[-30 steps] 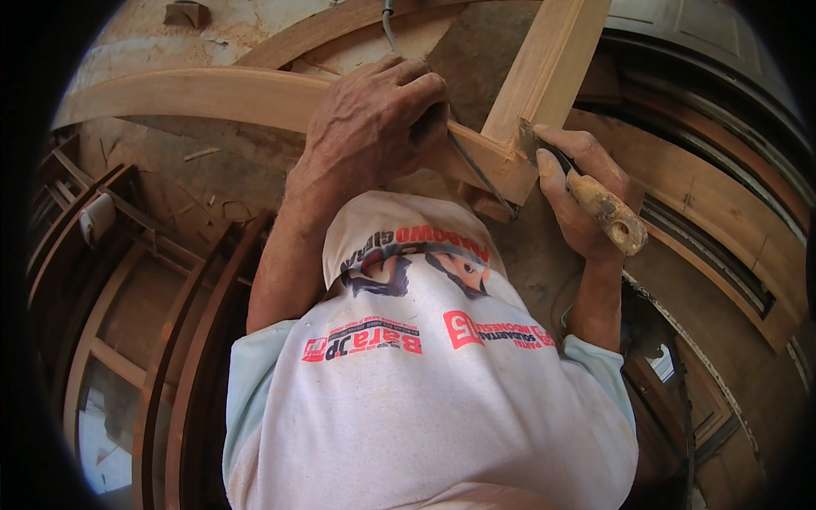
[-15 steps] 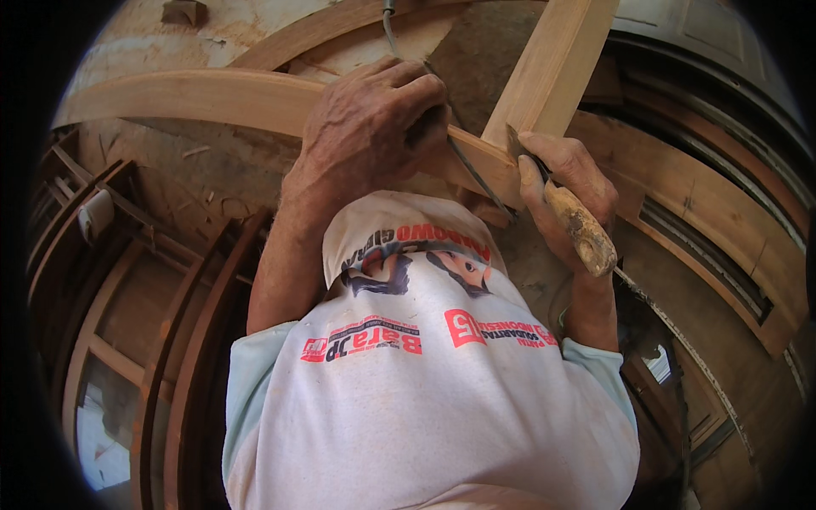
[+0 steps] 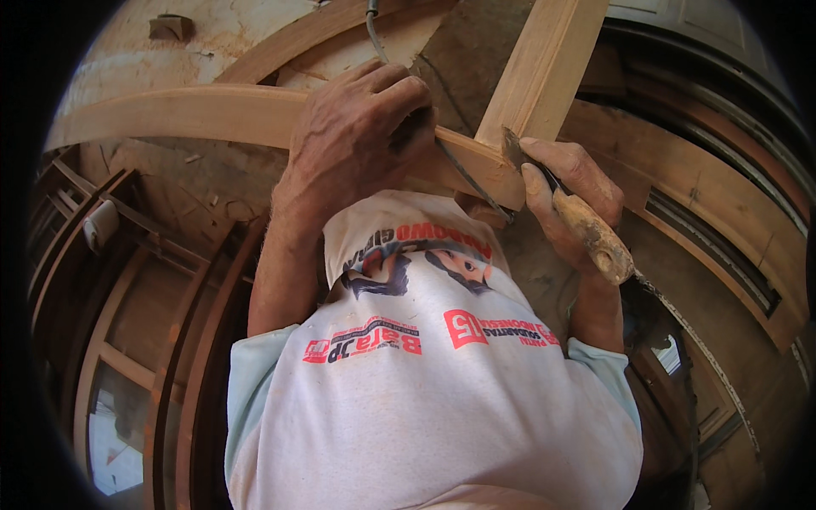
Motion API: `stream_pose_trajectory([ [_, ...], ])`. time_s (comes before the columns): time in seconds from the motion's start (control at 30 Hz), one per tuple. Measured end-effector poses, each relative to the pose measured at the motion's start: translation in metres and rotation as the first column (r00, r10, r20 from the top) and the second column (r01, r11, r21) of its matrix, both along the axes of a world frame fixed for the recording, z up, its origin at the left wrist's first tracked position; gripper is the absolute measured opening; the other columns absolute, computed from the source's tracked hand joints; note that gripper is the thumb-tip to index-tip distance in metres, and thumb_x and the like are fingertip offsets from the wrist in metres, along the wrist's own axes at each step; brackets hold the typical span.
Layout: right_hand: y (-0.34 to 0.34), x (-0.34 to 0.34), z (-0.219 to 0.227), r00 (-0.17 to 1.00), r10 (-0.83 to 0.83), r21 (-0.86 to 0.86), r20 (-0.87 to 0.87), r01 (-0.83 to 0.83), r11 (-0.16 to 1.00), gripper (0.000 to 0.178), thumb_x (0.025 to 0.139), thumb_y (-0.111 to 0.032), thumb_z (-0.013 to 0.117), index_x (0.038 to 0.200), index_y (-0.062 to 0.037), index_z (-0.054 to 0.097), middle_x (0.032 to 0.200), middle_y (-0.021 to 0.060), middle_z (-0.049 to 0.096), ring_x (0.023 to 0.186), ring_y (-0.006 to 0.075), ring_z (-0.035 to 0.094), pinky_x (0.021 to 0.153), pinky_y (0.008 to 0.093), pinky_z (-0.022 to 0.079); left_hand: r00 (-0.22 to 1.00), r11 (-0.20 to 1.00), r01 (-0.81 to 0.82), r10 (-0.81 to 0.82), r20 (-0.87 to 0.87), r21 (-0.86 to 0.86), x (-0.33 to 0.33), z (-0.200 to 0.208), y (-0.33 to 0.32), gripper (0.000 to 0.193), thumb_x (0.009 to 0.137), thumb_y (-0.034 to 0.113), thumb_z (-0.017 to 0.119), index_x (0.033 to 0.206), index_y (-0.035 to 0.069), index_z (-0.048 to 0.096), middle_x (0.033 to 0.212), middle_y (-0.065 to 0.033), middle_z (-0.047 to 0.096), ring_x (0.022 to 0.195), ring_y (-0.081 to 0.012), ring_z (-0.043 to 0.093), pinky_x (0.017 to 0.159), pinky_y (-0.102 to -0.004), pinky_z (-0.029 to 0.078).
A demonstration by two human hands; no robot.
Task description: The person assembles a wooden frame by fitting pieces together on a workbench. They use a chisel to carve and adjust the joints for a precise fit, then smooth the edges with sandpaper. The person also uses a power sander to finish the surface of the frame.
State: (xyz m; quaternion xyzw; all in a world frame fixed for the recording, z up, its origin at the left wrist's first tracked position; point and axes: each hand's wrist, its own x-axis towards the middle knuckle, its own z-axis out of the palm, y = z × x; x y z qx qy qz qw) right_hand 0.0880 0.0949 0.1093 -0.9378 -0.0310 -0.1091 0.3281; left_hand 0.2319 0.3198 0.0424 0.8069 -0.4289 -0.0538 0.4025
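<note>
My left hand (image 3: 361,127) is closed over a pale wooden rail (image 3: 191,115), knuckles up; its fingertips are hidden. In my right hand (image 3: 574,183) is a chisel with a worn wooden handle (image 3: 595,234) and a dark blade. Thumb and fingers pinch the blade, while the handle sticks out behind toward my forearm. The blade's end lies at the corner where an upright wooden post (image 3: 540,76) meets the rail. A thin dark cable (image 3: 472,178) crosses the rail between my hands.
Dark wooden frames (image 3: 195,340) stand at the left, one with a white object (image 3: 100,223) on it. A slotted board (image 3: 680,195) lies at the right. Behind the rail are another curved wooden piece (image 3: 280,47) and a small block (image 3: 170,27). Shavings litter the floor.
The chisel's handle has swung slightly right and toward me, its blade staying at the corner. My left hand and the wood appear a little farther left in the picture.
</note>
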Motion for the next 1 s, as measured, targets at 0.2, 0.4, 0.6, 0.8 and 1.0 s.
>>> stream_pose_trajectory([
  [0.2, -0.006, -0.002, 0.004, 0.988, -0.151, 0.086, 0.009, 0.15, 0.985, 0.031, 0.091, 0.001, 0.072, 0.121, -0.0008, 0.069, 0.105, 0.0158, 0.075, 0.093, 0.0215, 0.074, 0.081, 0.0339, 0.06, 0.999, 0.999, -0.034, 0.033, -0.038, -0.021, -0.002, -0.002, -0.002, 0.013, 0.082, 0.011, 0.073, 0.089, 0.007, 0.063, 0.086, -0.0088, 0.062, 0.085, -0.0319, 0.064, 0.071, -0.0445, 0.051],
  [0.4, -0.006, -0.005, -0.013, 0.991, -0.103, 0.143, -0.08, 0.114, 0.983, 0.029, 0.09, -0.005, 0.076, 0.118, -0.0022, 0.072, 0.103, 0.0147, 0.074, 0.089, 0.0229, 0.075, 0.076, 0.0344, 0.061, 0.998, 0.999, -0.036, 0.035, -0.053, -0.014, -0.002, -0.003, -0.003, 0.012, 0.082, 0.01, 0.073, 0.089, 0.007, 0.064, 0.087, -0.0083, 0.063, 0.085, -0.0316, 0.064, 0.072, -0.0443, 0.051],
  [0.6, -0.001, -0.001, -0.02, 0.996, -0.032, 0.198, -0.086, 0.049, 0.979, 0.029, 0.088, -0.003, 0.076, 0.117, -0.0031, 0.072, 0.103, 0.0128, 0.075, 0.09, 0.0225, 0.076, 0.076, 0.034, 0.062, 0.996, 0.999, -0.05, 0.049, -0.068, -0.011, -0.001, -0.004, -0.005, 0.012, 0.082, 0.012, 0.074, 0.089, 0.007, 0.064, 0.087, -0.0082, 0.063, 0.086, -0.0316, 0.065, 0.073, -0.0445, 0.051],
  [0.8, -0.015, 0.007, -0.013, 0.991, -0.104, 0.164, -0.078, 0.116, 0.98, 0.028, 0.087, -0.001, 0.075, 0.115, -0.0032, 0.073, 0.1, 0.0126, 0.075, 0.086, 0.0228, 0.076, 0.073, 0.0337, 0.062, 0.996, 0.998, -0.064, 0.065, -0.057, 0.026, -0.002, -0.001, -0.006, 0.011, 0.083, 0.013, 0.073, 0.088, 0.007, 0.065, 0.087, -0.0081, 0.063, 0.086, -0.0313, 0.065, 0.073, -0.0447, 0.051],
  [1.0, -0.016, 0.003, -0.013, 0.99, 0.014, 0.18, -0.142, 0.012, 0.984, 0.029, 0.087, -0.001, 0.075, 0.116, -0.004, 0.073, 0.103, 0.0131, 0.075, 0.092, 0.0253, 0.077, 0.078, 0.0362, 0.063, 0.997, 0.998, -0.057, 0.059, -0.05, 0.034, 0.0, 0.001, -0.006, 0.011, 0.083, 0.013, 0.073, 0.088, 0.007, 0.064, 0.086, -0.008, 0.063, 0.085, -0.0308, 0.065, 0.073, -0.0445, 0.051],
])
